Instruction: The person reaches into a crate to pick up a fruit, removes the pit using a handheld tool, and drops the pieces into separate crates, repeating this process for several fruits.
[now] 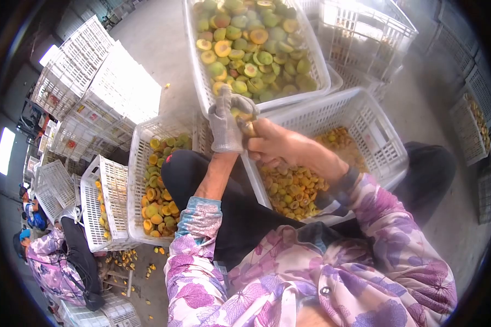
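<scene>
My left hand, in a grey glove, is closed around a peach half, with the thumb pointing up. Against it presses my bare right hand, its fingers wrapped round something small that they mostly hide. Both hands meet above the near rim of a white crate full of green and yellow peach halves. Below my right forearm, between my legs, stands another white crate holding small orange-brown pieces, too small to name surely.
Left of my knee is a crate of halved fruit, beside another white crate. Crates stack high at the left and back right. Fruit scraps litter the floor. A person sits at lower left.
</scene>
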### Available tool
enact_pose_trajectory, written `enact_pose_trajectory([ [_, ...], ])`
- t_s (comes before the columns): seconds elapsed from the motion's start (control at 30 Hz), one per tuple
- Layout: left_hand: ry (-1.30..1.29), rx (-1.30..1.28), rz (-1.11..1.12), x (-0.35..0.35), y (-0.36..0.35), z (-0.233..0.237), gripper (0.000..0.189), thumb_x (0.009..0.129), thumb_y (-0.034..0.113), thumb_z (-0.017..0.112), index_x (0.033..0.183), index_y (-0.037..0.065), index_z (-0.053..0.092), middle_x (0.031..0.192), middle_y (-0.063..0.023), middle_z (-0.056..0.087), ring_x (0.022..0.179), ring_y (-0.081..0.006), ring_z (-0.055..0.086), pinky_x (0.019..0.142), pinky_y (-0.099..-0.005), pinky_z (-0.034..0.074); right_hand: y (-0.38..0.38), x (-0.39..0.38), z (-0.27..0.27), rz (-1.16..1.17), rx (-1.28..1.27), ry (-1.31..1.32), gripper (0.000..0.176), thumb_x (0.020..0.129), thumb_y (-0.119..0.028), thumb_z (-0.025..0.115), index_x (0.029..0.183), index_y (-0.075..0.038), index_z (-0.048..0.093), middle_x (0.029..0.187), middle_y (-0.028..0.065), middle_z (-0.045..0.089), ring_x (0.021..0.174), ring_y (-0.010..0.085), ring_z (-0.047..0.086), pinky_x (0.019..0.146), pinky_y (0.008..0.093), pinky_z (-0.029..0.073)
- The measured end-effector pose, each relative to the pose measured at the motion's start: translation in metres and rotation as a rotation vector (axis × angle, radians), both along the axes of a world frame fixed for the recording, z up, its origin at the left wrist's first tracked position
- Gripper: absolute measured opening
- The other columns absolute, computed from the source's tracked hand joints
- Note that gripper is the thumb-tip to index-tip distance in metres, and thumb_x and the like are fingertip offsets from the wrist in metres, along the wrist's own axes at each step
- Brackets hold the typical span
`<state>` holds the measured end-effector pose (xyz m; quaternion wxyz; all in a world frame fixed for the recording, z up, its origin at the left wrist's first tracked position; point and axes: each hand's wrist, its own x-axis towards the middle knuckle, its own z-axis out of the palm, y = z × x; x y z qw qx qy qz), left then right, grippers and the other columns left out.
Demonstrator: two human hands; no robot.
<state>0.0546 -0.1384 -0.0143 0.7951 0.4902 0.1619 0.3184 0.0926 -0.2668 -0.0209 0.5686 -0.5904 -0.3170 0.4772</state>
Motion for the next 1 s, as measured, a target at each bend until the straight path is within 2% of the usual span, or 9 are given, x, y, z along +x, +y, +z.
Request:
enact_pose_trajectory([
  [0.23,-0.026,0.331,-0.218,-0.007,-0.009,0.007,0.050,0.096,0.040,0.051,0.060,0.007,0.057,0.060,-0.0068,0.059,0.054,-0.0187,0.056,0.051,-0.0290,0.046,-0.036,0.018,0.001,0.142,0.207,0.317,0.027,0.092,-0.016,0.055,0.117,-0.007,0.052,0.073,0.0031,0.050,0.064,0.0065,0.049,0.052,0.0211,0.039],
  [0.3,0.067,-0.054,-0.178,-0.006,-0.011,0.012,0.046,0.095,0.042,0.052,0.063,0.009,0.057,0.061,-0.0056,0.059,0.055,-0.0188,0.056,0.051,-0.0294,0.046,-0.024,0.048,-0.016,0.476,-0.148,-1.073,0.029,0.089,-0.011,0.054,0.118,-0.007,0.056,0.082,0.0069,0.056,0.073,0.0158,0.055,0.065,0.0270,0.046],
  [0.33,0.156,-0.441,-0.128,-0.005,-0.012,0.016,0.043,0.094,0.044,0.053,0.067,0.011,0.057,0.062,-0.0044,0.059,0.055,-0.0189,0.056,0.051,-0.0299,0.046,-0.042,0.051,-0.018,0.426,0.039,-1.301,0.029,0.087,-0.011,0.055,0.116,-0.006,0.058,0.089,0.0082,0.058,0.077,0.0214,0.058,0.071,0.0328,0.047],
  [0.4,0.214,-0.417,0.014,-0.012,0.020,0.010,0.037,0.093,0.047,0.052,0.084,0.011,0.056,0.071,-0.0044,0.057,0.061,-0.0175,0.057,0.052,-0.0309,0.049,-0.105,0.076,-0.084,0.333,0.239,-1.477,0.032,0.082,-0.014,0.057,0.112,-0.004,0.060,0.097,0.0101,0.063,0.085,0.0286,0.060,0.080,0.0401,0.048],
  [0.47,0.321,0.022,0.344,-0.029,0.070,0.007,0.058,0.088,0.059,0.053,0.111,0.005,0.059,0.088,-0.0042,0.059,0.075,-0.0128,0.059,0.065,-0.0314,0.056,-0.120,0.095,-0.124,0.290,0.237,-1.444,0.034,0.080,-0.017,0.059,0.111,-0.003,0.060,0.099,0.0107,0.064,0.089,0.0301,0.061,0.084,0.0415,0.047],
  [0.53,0.508,0.845,0.698,-0.051,0.125,0.008,0.054,0.089,0.053,0.054,0.122,0.011,0.057,0.114,-0.0112,0.061,0.089,-0.0206,0.065,0.070,-0.0324,0.057,-0.102,0.091,-0.080,0.798,-0.527,-1.048,0.040,0.079,-0.024,0.061,0.113,-0.003,0.059,0.100,0.0133,0.066,0.098,0.0296,0.061,0.085,0.0422,0.047],
  [0.57,0.706,1.357,1.122,-0.057,0.147,0.005,0.049,0.091,0.048,0.054,0.124,0.012,0.056,0.120,-0.0161,0.060,0.097,-0.0256,0.065,0.077,-0.0344,0.056,-0.084,0.103,-0.073,0.748,-0.478,-0.919,0.028,0.081,-0.019,0.062,0.104,-0.004,0.066,0.083,0.0125,0.064,0.074,0.0193,0.061,0.064,0.0358,0.049],
  [0.73,0.363,1.001,0.846,-0.036,0.094,0.018,0.046,0.093,0.039,0.055,0.122,0.003,0.056,0.128,-0.0172,0.055,0.112,-0.0260,0.057,0.098,-0.0383,0.044,0.047,0.128,0.001,-0.227,-0.152,-1.179,0.020,0.079,-0.017,0.060,0.089,-0.002,0.067,0.069,0.0156,0.064,0.062,0.0295,0.063,0.057,0.0404,0.049],
  [1.0,0.228,0.343,0.359,-0.018,0.083,-0.014,0.039,0.094,0.020,0.055,0.126,-0.002,0.052,0.124,-0.0147,0.058,0.109,-0.0201,0.057,0.095,-0.0325,0.044,0.161,0.167,-0.084,-0.257,-0.100,-1.298,0.013,0.075,-0.006,0.066,0.088,-0.002,0.065,0.079,0.0159,0.065,0.073,0.0287,0.064,0.065,0.0401,0.051],
])
